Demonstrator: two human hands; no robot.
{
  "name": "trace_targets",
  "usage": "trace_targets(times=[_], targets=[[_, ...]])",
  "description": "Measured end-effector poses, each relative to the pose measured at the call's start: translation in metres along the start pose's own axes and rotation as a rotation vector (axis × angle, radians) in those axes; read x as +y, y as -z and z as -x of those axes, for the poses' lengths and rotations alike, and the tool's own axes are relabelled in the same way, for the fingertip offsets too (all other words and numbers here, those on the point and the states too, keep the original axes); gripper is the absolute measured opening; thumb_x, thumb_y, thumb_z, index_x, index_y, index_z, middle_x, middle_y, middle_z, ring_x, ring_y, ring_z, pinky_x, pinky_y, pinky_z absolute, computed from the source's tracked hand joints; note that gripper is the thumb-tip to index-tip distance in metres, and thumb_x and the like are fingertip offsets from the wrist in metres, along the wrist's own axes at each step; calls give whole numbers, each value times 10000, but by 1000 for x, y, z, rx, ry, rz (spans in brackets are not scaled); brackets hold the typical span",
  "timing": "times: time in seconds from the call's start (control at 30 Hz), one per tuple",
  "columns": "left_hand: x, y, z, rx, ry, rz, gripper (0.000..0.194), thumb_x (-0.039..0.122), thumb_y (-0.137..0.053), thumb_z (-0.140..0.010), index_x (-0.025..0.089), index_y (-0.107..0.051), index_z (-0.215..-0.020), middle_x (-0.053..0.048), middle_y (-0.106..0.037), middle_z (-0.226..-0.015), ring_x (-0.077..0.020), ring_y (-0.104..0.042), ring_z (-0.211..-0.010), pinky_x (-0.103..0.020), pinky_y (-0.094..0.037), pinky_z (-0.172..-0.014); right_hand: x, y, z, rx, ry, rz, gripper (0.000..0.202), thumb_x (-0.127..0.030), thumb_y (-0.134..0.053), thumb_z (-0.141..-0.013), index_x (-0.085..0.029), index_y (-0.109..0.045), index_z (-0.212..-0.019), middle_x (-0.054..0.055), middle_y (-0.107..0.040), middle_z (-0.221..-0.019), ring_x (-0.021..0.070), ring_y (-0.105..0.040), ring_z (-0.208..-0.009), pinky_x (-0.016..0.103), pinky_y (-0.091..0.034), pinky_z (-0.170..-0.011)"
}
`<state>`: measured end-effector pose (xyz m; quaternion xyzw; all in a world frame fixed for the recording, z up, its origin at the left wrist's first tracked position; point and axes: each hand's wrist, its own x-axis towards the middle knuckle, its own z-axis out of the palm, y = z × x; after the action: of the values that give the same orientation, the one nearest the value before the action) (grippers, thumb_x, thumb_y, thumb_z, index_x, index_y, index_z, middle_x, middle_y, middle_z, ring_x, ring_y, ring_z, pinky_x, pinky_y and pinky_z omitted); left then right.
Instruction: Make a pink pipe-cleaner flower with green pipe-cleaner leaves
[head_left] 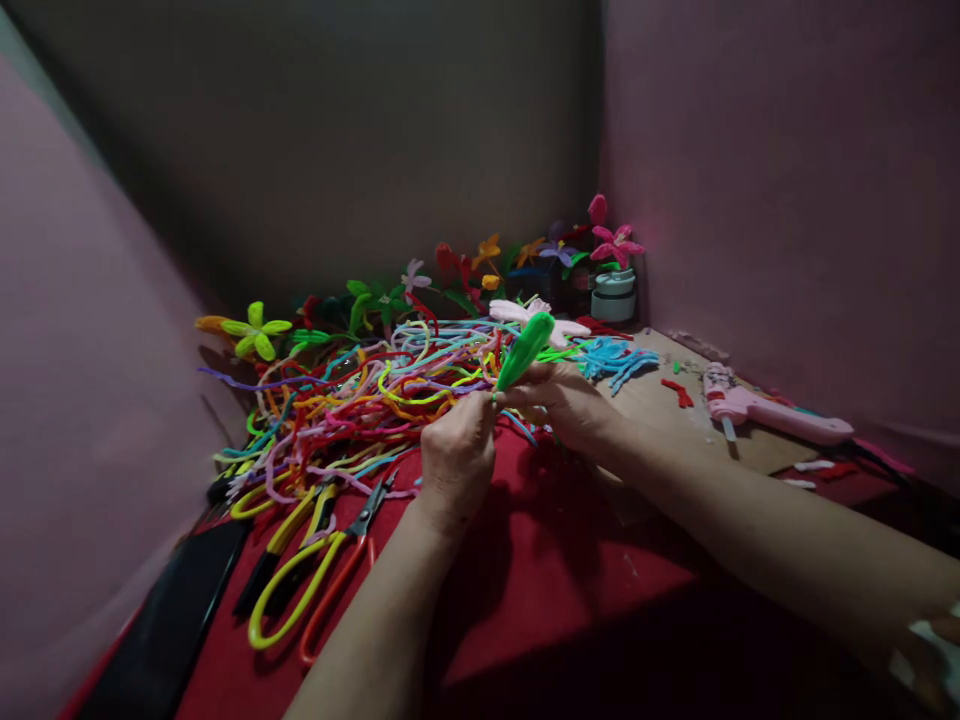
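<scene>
A bright green pipe-cleaner leaf (528,350) points up and to the right above my two hands. My left hand (459,445) is closed around its lower end, and the stem inside the fist is hidden. Close against it, the fingers of my right hand (559,400) pinch at the leaf's base, where a short bit of wire shows between the hands. Just behind the leaf is a pale pink pipe-cleaner flower (507,311). A large tangle of coloured pipe cleaners (360,400) lies behind and left of my left hand.
Scissors with yellow and red handles (300,590) and yellow-black pliers (289,535) lie at left on the red cloth (555,590). A pink glue gun (780,412) rests on cardboard (675,440) at right. Finished flowers (255,332) and a pale lidded jar (613,297) line the back.
</scene>
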<state>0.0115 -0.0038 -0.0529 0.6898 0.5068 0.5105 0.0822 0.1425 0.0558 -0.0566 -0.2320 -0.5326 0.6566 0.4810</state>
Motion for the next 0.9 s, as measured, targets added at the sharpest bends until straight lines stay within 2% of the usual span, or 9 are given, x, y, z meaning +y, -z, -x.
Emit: trace_targets(times=[0.13,0.27,0.37,0.57,0.73,0.83,0.9], targets=[[2,1,-3,-3,167,189,103,256,-562,-751,206,-653,-753,19,-543,-520,-102,-480,-451,-203,-367,-481,-10,-5,5,-5,-10,74,220,-260,-719,-544,-113,-661,-698,-33,-495,-520,51,-379,-472,224,-252,-466],[7,2,-6,-43,299,402,100,273,-582,-731,177,-608,-720,33,-526,-495,-86,-465,-385,-190,-337,-359,-23,-6,7,-61,-14,134,241,-245,-720,-539,-120,-685,-742,-33,-513,-510,62,-406,-474,227,-294,-478],[13,4,-8,-96,374,531,126,276,-603,-714,154,-583,-690,36,-519,-483,-80,-454,-357,-187,-333,-320,-25,-2,5,-110,7,128,232,-244,-725,-540,-134,-686,-741,-15,-564,-577,79,-460,-524,228,-340,-510],[17,7,-8,-200,420,732,167,280,-608,-727,143,-548,-655,33,-529,-519,-57,-418,-348,-175,-313,-299,-25,7,0,-247,-7,57,217,-238,-731,-564,-139,-693,-754,1,-577,-612,74,-457,-520,223,-345,-501],[11,9,-8,-303,443,851,146,267,-602,-734,146,-542,-680,49,-485,-489,-37,-364,-341,-155,-243,-309,-28,5,3,-263,117,43,109,-201,-724,-591,-160,-698,-688,7,-580,-745,97,-513,-664,242,-395,-612],[10,11,-10,-348,386,798,160,272,-577,-752,140,-540,-669,41,-480,-498,-41,-374,-357,-168,-270,-337,-26,2,4,-237,183,57,96,-216,-729,-583,-164,-687,-651,7,-572,-780,104,-514,-708,248,-404,-635],[10,11,-10,-330,324,658,160,277,-546,-773,141,-549,-687,25,-507,-536,-59,-418,-400,-186,-329,-384,-23,1,3,-177,198,33,108,-225,-731,-569,-157,-669,-624,-1,-565,-753,97,-510,-681,248,-402,-622]])
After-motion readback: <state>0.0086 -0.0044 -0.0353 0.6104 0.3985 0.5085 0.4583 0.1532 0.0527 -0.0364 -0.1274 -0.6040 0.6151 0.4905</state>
